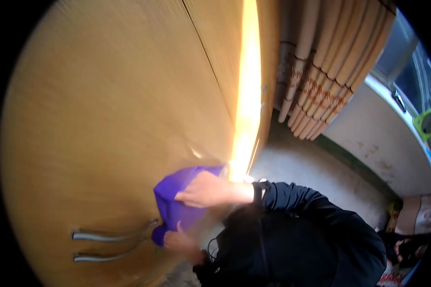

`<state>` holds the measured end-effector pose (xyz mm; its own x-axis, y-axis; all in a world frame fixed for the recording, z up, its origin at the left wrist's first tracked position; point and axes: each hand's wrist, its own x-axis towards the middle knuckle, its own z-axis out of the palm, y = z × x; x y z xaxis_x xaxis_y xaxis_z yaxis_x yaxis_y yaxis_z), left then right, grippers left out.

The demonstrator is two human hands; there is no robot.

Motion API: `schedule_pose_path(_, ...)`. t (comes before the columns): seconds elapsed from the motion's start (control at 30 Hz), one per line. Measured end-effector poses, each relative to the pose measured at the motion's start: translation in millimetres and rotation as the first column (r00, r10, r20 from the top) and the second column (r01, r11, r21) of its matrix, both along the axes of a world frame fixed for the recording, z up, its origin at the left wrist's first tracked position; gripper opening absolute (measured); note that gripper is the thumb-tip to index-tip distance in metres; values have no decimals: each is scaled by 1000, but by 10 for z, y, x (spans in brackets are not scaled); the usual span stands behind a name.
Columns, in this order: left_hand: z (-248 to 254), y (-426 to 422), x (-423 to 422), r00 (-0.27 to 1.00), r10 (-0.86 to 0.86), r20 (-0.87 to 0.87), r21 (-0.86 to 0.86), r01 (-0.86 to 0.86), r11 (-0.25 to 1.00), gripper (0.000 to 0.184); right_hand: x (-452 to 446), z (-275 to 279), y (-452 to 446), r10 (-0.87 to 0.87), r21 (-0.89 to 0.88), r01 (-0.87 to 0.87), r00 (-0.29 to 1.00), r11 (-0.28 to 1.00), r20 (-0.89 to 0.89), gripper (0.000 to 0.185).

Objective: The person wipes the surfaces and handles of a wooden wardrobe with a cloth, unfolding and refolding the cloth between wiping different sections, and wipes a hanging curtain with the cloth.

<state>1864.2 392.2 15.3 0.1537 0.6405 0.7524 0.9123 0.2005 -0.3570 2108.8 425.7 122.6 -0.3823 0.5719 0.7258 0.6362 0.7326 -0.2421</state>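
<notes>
A purple cloth point(170, 196) is bunched against the light wooden cabinet door, below the middle of the view. My right hand point(206, 189) is the upper one, its fingers closed on the cloth's upper part. Lower down, my left hand point(179, 241) is blurred, with its fingers closed round the cloth's lower end. The cloth spans the gap between both hands. Two curved metal handles point(100, 236) sit on the cabinet point(105, 124) to the left of my left hand.
A bright strip of light falls along the cabinet's right side. Gathered patterned curtains point(325, 71) hang at the upper right, beside a window sill point(402, 115) holding a green round object point(425, 124). Grey floor point(301, 167) shows below them. Various items lie at the lower right.
</notes>
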Motion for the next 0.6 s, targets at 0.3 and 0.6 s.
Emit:
schedule_pose_path(0.3,-211,-55,130,973,162,164,-183,-131,974,76,607,-196,262,275,189,-255,958,948,-86,40)
schedule_pose_path(0.6,6,-69,956,715,119,689,-120,-49,992,86,1019,-252,345,426,170,-392,859,904,-285,40)
